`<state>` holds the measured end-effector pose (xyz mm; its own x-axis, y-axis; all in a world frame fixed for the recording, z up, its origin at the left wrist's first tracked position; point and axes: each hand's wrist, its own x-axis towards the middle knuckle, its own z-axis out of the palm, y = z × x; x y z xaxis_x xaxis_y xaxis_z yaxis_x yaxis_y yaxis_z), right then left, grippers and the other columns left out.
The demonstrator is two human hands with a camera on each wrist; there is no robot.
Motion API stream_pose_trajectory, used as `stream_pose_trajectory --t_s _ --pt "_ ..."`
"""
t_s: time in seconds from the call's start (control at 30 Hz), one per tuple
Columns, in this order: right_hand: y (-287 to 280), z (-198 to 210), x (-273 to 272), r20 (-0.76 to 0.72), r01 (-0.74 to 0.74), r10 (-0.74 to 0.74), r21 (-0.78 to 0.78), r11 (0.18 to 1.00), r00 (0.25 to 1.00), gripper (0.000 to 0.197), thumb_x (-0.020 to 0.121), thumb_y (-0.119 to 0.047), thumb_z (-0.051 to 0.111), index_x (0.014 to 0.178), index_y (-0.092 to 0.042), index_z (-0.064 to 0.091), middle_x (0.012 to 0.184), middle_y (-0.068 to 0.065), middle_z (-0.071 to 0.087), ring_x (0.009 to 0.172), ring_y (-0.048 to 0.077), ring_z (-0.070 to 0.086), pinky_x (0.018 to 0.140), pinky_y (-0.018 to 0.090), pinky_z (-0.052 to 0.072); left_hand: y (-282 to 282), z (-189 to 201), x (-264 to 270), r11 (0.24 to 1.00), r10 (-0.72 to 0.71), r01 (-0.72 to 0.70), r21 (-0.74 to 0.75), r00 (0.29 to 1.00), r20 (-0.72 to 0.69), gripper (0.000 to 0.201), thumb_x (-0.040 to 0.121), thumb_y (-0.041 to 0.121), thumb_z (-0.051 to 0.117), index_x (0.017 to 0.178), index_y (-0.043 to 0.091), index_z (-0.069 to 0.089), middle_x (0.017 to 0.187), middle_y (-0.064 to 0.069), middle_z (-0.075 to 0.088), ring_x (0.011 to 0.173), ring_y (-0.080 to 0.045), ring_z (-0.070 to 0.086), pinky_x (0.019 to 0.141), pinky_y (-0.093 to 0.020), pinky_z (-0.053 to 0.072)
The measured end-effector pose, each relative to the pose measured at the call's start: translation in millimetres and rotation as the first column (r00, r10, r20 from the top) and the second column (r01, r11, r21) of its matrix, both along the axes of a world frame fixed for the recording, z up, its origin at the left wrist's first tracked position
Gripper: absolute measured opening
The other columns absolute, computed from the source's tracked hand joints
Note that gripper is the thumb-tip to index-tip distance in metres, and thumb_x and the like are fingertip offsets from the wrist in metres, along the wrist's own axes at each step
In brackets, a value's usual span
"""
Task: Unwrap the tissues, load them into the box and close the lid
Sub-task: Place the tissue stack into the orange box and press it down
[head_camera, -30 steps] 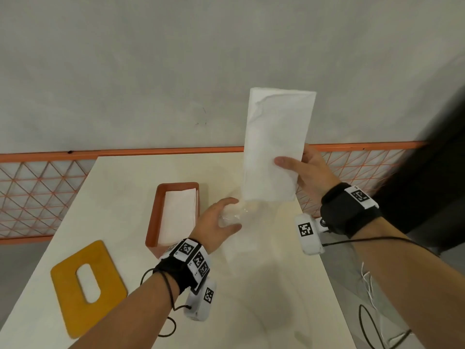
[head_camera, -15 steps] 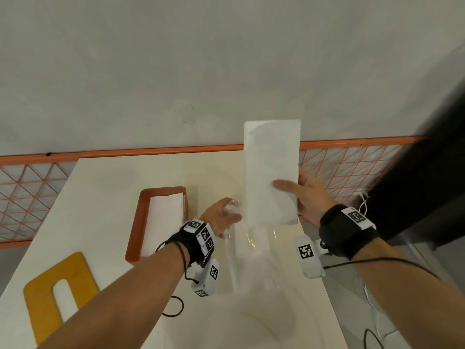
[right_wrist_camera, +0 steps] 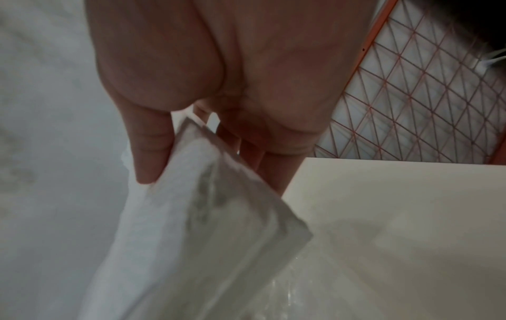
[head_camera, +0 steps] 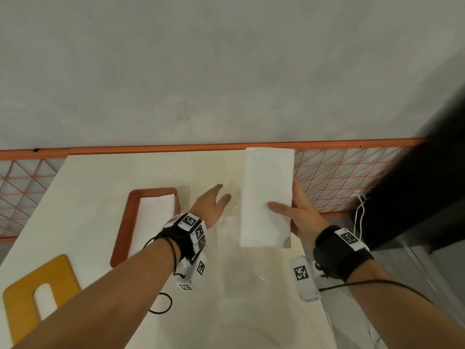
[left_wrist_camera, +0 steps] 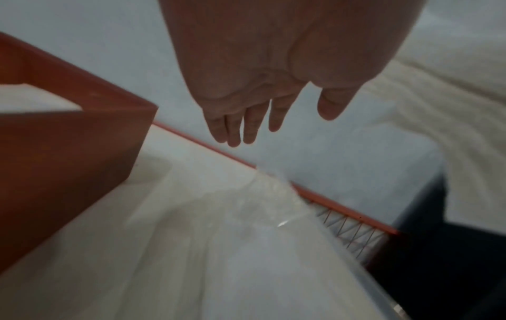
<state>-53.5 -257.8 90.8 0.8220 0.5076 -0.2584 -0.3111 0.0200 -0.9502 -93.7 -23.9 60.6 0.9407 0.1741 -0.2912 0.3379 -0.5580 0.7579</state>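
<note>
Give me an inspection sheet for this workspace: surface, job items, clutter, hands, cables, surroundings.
Surface: white table, no spills seen.
Job's things: tissue stack unwrapped, held upright; box open, tissues already inside; yellow lid flat on the table's near left corner, off the box; clear wrapper lying loose on the table.
Clutter: nothing seen.
Hands: left hand empty, fingers straight, above the table; right hand grips the stack, thumb in front.
Cables: black wrist cables at both wrists; white cord hanging beyond the right edge.
Surroundings: grey wall, orange mesh fence.
</note>
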Motion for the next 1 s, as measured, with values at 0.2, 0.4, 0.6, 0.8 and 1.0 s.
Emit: stream_pose_trajectory --t_s 0.2,0.4,0.6,0.8,1.0 --pt "20 28 0 0.042 -0.031 0.028 0.09 0.995 0.999 0.076 0.08 -0.005 0.072 0.135 -0.044 0.038 0.127 -0.004 0.065 0.115 0.026 0.063 0.086 0.048 0.056 -13 69 -33 0.854 0.186 -0.037 -0.518 0.953 0.24 0.046 0.097 0.054 0.037 0.14 0.051 0.02 0.125 0.01 0.062 0.108 -0.006 0.064 0.095 -0.029 0.051" --pt "65 42 -18 0.042 -0.182 0.179 0.073 0.981 0.983 0.076 0.074 -0.014 0.076 0.13 -0.051 0.04 0.124 -0.007 0.066 0.116 0.029 0.062 0.095 0.059 0.049 9 85 -96 0.851 0.189 0.023 -0.525 0.919 0.346 0.075 0.089 0.018 0.065 0.135 0.06 0.023 0.126 -0.013 0.061 0.1 -0.026 0.07 0.086 -0.049 0.057" --pt "124 44 -44 0.019 -0.283 0.282 0.029 0.959 0.959 0.084 0.075 -0.014 0.075 0.136 -0.051 0.032 0.12 -0.007 0.066 0.114 0.029 0.062 0.091 0.057 0.053 75 91 -124 0.8 0.279 -0.076 -0.595 0.926 0.256 0.056 0.088 -0.001 0.061 0.128 0.036 0.054 0.121 -0.012 0.062 0.111 -0.031 0.064 0.086 -0.054 0.056" --pt "176 52 -55 -0.04 -0.302 0.3 -0.054 0.952 0.953 0.071 0.085 -0.014 0.066 0.138 -0.048 0.033 0.125 0.006 0.064 0.11 0.037 0.062 0.087 0.054 0.055 133 87 -133 0.763 0.298 -0.143 -0.63 0.943 0.146 0.045 0.086 -0.006 0.062 0.122 0.021 0.064 0.117 -0.01 0.063 0.11 -0.031 0.064 0.086 -0.051 0.057" --pt "215 38 -56 -0.09 -0.307 0.299 -0.097 0.947 0.95 0.072 0.084 -0.005 0.061 0.134 -0.052 0.04 0.128 0.008 0.064 0.113 0.039 0.061 0.078 0.049 0.055 182 65 -134 0.657 0.213 -0.146 -0.739 0.977 -0.003 0.051 0.086 -0.002 0.064 0.126 0.029 0.062 0.115 -0.018 0.062 0.1 -0.031 0.064 0.089 -0.049 0.056"
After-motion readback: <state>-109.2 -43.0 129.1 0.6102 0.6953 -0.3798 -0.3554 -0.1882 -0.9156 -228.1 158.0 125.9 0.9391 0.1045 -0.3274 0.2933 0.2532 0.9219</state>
